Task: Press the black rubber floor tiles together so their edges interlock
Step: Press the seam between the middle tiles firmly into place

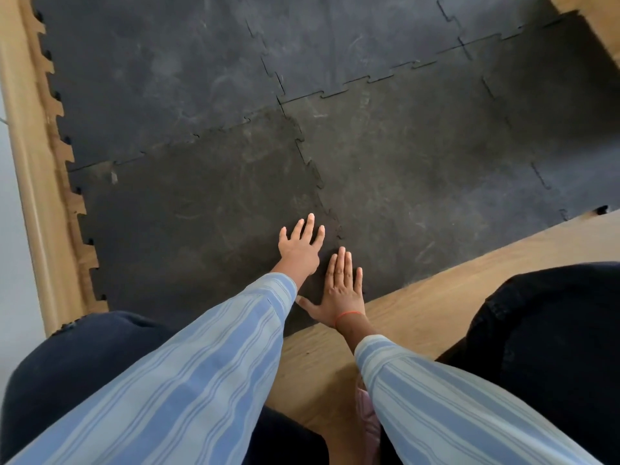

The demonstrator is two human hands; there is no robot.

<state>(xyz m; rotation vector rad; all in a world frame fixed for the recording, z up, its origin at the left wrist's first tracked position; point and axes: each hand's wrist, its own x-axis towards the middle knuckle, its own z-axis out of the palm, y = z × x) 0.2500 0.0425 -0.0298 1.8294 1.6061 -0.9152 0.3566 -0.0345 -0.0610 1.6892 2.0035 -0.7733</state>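
Black rubber floor tiles (335,112) cover most of the wooden floor (419,297), their puzzle-cut edges meeting in toothed seams. The near left tile (188,223) and the near right tile (419,182) lie side by side along the near edge of the matted area, and the seam (313,172) between them runs from the four-tile junction down towards the person's hands. The left hand (300,250) lies flat on the near left tile, palm down, fingers spread and holding nothing, its fingertips just beside the seam. The right hand (342,290) also lies flat and open, gripping nothing, its fingers pressed together and pointing away from the person; it rests at the near end of the seam, close to the edge where rubber gives way to wood, and its thumb reaches out under the left forearm. A thin red band (349,316) circles the right wrist. Both arms wear blue striped sleeves (188,380). Along the left side, the tiles' toothed edge stands free beside a pale wooden skirting board (30,182). Dark-clothed knees (550,330) frame the bottom corners.
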